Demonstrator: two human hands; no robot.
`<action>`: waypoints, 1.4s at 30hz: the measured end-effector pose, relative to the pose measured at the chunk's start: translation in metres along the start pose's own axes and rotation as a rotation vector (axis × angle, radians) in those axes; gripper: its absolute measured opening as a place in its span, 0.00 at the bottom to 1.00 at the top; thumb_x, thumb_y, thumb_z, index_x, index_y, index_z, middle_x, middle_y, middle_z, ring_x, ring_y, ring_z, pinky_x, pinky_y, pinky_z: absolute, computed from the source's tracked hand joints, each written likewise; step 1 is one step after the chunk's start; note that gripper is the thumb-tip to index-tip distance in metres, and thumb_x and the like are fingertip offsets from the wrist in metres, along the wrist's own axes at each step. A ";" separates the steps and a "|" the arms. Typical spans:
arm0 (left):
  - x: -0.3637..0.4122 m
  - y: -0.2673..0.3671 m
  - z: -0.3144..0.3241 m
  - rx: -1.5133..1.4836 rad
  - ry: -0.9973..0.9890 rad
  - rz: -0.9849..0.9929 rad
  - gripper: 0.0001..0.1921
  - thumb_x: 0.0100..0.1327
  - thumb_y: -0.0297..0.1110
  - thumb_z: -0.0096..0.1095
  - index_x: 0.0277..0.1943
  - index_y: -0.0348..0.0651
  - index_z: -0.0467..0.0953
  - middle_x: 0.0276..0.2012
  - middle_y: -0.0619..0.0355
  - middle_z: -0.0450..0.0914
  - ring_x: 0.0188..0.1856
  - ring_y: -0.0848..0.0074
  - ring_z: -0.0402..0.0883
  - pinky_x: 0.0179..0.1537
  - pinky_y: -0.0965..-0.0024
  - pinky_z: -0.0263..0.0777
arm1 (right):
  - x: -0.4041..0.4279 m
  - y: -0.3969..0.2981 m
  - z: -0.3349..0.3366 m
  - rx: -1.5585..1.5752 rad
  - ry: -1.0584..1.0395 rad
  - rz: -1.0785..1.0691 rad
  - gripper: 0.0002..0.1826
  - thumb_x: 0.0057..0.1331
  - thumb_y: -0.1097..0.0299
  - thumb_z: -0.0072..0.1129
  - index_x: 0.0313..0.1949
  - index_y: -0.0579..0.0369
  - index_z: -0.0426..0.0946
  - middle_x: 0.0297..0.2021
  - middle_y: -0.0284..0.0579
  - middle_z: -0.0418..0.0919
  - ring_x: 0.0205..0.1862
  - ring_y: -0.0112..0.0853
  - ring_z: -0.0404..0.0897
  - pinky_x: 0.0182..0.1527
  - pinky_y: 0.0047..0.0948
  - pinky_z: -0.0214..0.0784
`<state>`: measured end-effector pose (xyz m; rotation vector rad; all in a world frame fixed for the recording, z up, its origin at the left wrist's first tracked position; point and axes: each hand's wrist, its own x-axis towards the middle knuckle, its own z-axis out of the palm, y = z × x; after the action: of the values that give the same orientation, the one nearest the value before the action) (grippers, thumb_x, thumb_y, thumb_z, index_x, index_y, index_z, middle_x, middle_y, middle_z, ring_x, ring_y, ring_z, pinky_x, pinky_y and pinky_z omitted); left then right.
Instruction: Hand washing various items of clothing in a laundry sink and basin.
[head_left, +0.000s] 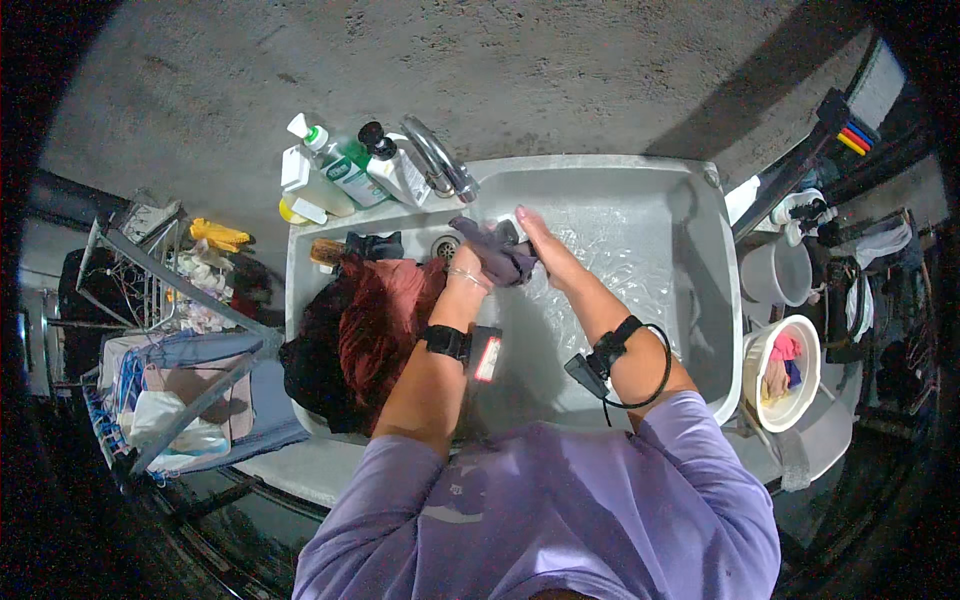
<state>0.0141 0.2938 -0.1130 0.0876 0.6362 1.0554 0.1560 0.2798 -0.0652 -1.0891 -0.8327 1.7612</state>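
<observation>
A wet dark purple cloth (504, 261) hangs between my hands, over the left side of a grey sink basin with water in it. My left hand (471, 262) grips it, its fingers partly hidden by the folds. My right hand (544, 244) is at the cloth's right edge, fingers extended; whether they hold it is unclear. Dark red cloth (375, 322) and black cloth (319, 375) are heaped on the sink's left section. The chrome faucet (442, 161) rises behind my hands. Rippled water (622, 262) lies in the basin.
Pump bottles (352, 176) line the sink's back left ledge. A wooden brush (328, 252) lies near the drain (445, 248). At right are a white bucket of clothes (812, 375) and a clear bucket (780, 274). A metal rack (187, 281) stands at left, a rough wall (525, 75) behind.
</observation>
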 end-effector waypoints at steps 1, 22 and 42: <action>0.000 -0.002 0.003 0.071 -0.053 -0.029 0.16 0.60 0.46 0.45 0.37 0.41 0.71 0.34 0.55 0.75 0.37 0.67 0.74 0.42 0.64 0.69 | -0.005 -0.001 0.000 -0.001 0.007 0.000 0.28 0.60 0.47 0.43 0.53 0.55 0.61 0.49 0.50 0.66 0.51 0.37 0.65 0.53 0.35 0.57; -0.065 -0.012 -0.028 0.054 -0.103 -0.028 0.23 0.59 0.52 0.43 0.48 0.43 0.68 0.45 0.53 0.71 0.48 0.66 0.70 0.48 0.61 0.65 | -0.048 0.014 0.054 -1.214 0.129 -1.001 0.11 0.48 0.63 0.56 0.14 0.52 0.70 0.18 0.39 0.70 0.24 0.35 0.72 0.25 0.32 0.66; -0.023 0.008 0.006 0.222 0.021 0.063 0.12 0.58 0.37 0.46 0.36 0.37 0.70 0.31 0.55 0.76 0.31 0.70 0.77 0.33 0.69 0.72 | 0.001 0.017 0.022 0.402 -0.271 0.477 0.26 0.52 0.39 0.49 0.32 0.51 0.72 0.28 0.42 0.75 0.28 0.31 0.74 0.34 0.30 0.67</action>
<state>0.0039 0.2804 -0.0948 0.2913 0.7721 1.0444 0.1297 0.2715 -0.0717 -0.8287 -0.3521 2.3886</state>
